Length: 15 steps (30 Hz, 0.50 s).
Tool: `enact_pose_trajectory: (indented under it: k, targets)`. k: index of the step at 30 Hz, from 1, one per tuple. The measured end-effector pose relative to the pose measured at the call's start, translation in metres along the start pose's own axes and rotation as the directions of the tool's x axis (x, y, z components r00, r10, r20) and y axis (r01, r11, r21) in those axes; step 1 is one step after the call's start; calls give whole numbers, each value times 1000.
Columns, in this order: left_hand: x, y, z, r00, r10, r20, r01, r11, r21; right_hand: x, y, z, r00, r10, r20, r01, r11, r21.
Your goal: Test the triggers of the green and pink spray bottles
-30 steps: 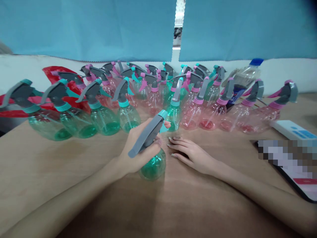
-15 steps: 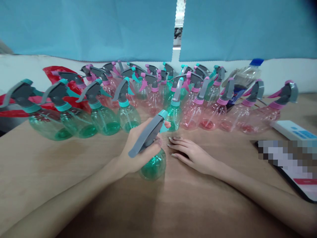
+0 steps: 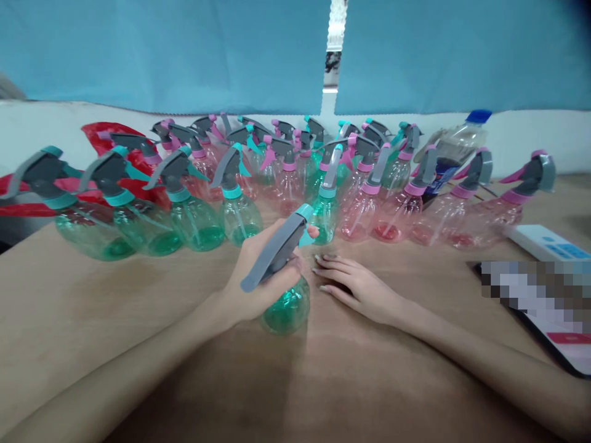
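My left hand (image 3: 258, 267) is closed around the neck of a green spray bottle (image 3: 287, 307) with a grey and teal trigger head. The bottle stands on the wooden table (image 3: 351, 375), its head slanting up to the right. Part of the neck and trigger is hidden by my fingers. My right hand (image 3: 353, 283) lies palm down on the table, just right of that bottle, fingers stretched out and holding nothing. Directly beyond the hands stands another green spray bottle (image 3: 324, 215) in the front row.
Green spray bottles (image 3: 196, 224) line the front left, pink spray bottles (image 3: 392, 218) the front right, with several more behind. A clear bottle with a blue cap (image 3: 462, 141) leans at the back right. A phone (image 3: 549, 314) and a white box (image 3: 547, 241) lie right; red plastic (image 3: 99, 138) lies left.
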State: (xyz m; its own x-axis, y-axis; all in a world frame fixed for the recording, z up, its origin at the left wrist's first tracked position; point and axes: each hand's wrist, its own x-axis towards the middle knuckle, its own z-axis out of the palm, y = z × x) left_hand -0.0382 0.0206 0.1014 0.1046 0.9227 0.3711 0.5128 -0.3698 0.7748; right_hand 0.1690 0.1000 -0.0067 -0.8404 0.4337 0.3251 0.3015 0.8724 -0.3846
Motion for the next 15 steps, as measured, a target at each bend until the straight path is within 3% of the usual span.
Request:
enact_pose_trajectory:
  k: [9, 15]
  targets:
    - [8, -6, 5, 986, 46, -158, -28, 993, 113, 3, -10, -10, 996, 86, -33, -83, 993, 83]
    - [33, -26, 5, 952, 149, -267, -80, 964, 255, 36, -46, -21, 966, 144, -214, -133, 989, 67]
